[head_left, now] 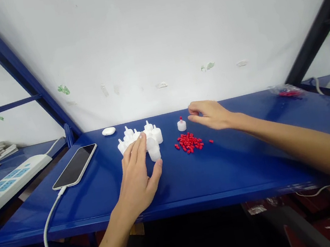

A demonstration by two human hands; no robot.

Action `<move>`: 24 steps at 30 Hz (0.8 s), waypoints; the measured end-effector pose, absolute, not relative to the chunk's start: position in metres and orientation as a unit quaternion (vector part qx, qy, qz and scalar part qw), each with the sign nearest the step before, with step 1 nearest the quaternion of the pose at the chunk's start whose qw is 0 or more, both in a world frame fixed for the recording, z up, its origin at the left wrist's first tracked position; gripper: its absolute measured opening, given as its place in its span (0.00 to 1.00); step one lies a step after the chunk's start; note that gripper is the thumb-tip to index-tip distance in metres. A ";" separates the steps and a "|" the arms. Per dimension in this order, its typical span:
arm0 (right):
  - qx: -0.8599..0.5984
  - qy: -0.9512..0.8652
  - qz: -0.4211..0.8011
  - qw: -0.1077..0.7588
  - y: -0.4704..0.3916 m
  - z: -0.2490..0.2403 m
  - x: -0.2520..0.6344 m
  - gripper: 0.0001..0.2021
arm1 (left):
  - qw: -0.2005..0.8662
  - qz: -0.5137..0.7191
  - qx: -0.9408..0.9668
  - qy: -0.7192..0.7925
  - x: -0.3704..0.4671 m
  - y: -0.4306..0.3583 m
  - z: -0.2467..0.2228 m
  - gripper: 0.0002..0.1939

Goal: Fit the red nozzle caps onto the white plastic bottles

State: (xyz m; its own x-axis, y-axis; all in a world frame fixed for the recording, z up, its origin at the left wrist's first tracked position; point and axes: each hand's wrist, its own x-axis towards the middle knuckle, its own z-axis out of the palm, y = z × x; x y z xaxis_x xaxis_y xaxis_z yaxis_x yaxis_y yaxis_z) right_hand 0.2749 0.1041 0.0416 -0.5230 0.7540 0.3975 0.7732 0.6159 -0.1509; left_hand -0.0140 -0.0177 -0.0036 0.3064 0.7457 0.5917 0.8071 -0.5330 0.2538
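My left hand (137, 176) reaches over a group of small white plastic nozzle caps (156, 134), fingers stretched and thumb apart. Between its thumb and fingertips lies a tipped white nozzle cap (154, 152), not gripped. The fingers hide part of the group. My right hand (209, 114) hovers just right of a single upright white nozzle cap with a red tip (181, 125). Its fingers are bent, with a gap to the thumb and nothing visible between them. Below that piece lies a loose pile of small red tip caps (189, 142), one lying apart at its right.
On the blue table (224, 172), a phone (75, 167) with a white charging cable (49, 240) lies at the left. A white rounded case (108, 131) sits near the wall. A power strip (10, 183) is far left; a plastic bag with red pieces (288, 91) lies back right.
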 end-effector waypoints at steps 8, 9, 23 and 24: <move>-0.456 -0.877 -0.051 0.140 0.127 0.026 0.262 0.19 | 0.053 -0.238 -0.829 -0.503 -0.014 -0.016 -0.010 0.28; -0.451 -0.881 -0.055 0.135 0.128 0.026 0.261 0.18 | 0.048 -0.239 -0.828 -0.505 -0.014 -0.017 -0.010 0.27; -0.365 -0.917 -0.052 0.149 0.127 0.024 0.236 0.13 | -0.003 -0.419 -0.850 -0.321 -0.016 -0.029 0.000 0.09; -0.359 -0.919 -0.047 0.153 0.124 0.025 0.230 0.12 | -0.016 -0.406 -0.857 -0.315 -0.016 -0.029 0.000 0.08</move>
